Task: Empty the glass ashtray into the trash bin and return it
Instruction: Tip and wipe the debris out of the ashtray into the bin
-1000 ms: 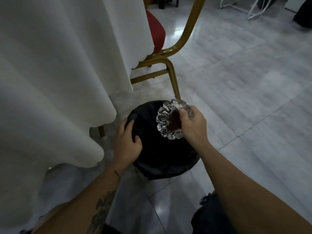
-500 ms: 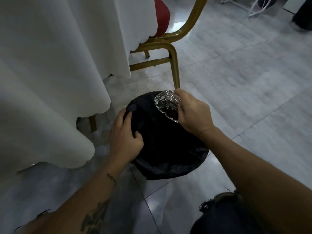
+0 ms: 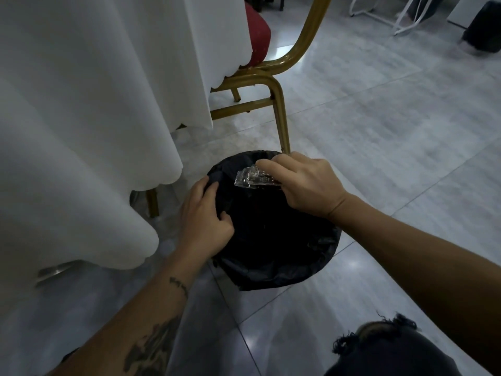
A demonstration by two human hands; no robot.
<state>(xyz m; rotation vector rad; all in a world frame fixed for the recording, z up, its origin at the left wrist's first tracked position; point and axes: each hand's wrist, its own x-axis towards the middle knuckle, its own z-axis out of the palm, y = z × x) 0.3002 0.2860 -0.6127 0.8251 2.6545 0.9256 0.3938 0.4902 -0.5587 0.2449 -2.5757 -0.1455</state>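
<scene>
A round trash bin [image 3: 273, 270] lined with a black bag stands on the floor below me. My right hand [image 3: 306, 183] grips the cut-glass ashtray [image 3: 252, 180] over the bin's far side. The ashtray is tipped over, its mouth facing down into the bin, and my hand covers most of it. My left hand [image 3: 206, 218] pinches the black liner at the bin's left rim. What lies inside the bin is too dark to make out.
A table with a long white cloth [image 3: 81, 131] hangs at the left, close to the bin. A gold-framed chair [image 3: 279, 109] with a red seat stands just behind the bin. Grey tiled floor [image 3: 379, 131] spreads to the right. My knee [image 3: 385, 351] is at the bottom right.
My right hand has turned the ashtray from nearly face-up to upside down over the bin. My left hand has stayed on the liner. The view has shifted closer.
</scene>
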